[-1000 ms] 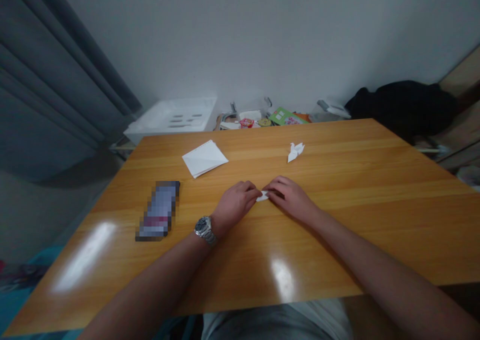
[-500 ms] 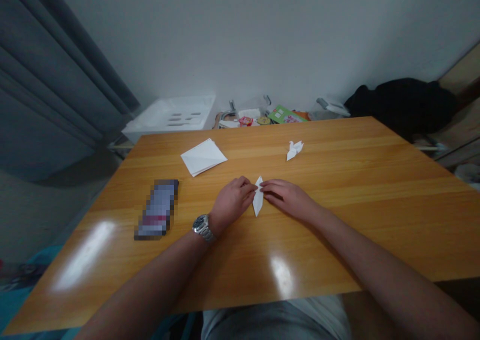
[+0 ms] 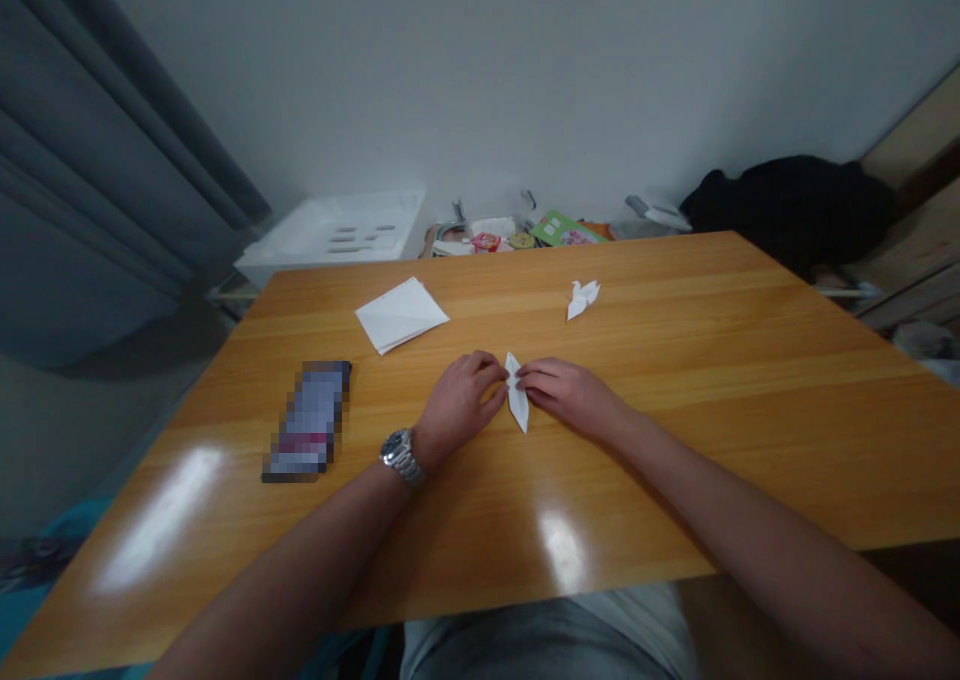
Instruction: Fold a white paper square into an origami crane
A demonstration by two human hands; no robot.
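Observation:
Between my two hands is a small folded white paper (image 3: 518,408), long and pointed at both ends, tilted a little on the wooden table (image 3: 675,360). My left hand (image 3: 466,396), with a metal watch (image 3: 402,455) on its wrist, has its fingertips closed at the paper's left edge near the middle. From the other side my right hand (image 3: 564,390) pinches the right edge with its fingers together. The fingertips cover part of the paper's middle. Beyond my right hand sits a folded paper crane (image 3: 583,299).
A stack of white paper sheets (image 3: 401,315) lies at the back left. Nearer on the left is a blurred-out phone (image 3: 309,422). Past the table's far edge are a white tray (image 3: 337,225), a green booklet (image 3: 562,228) and a black cloth heap (image 3: 795,210).
The folded paper has turned, its near tip swinging to the right and its far tip to the left. Both hands stay on it, and the whole view has shifted slightly.

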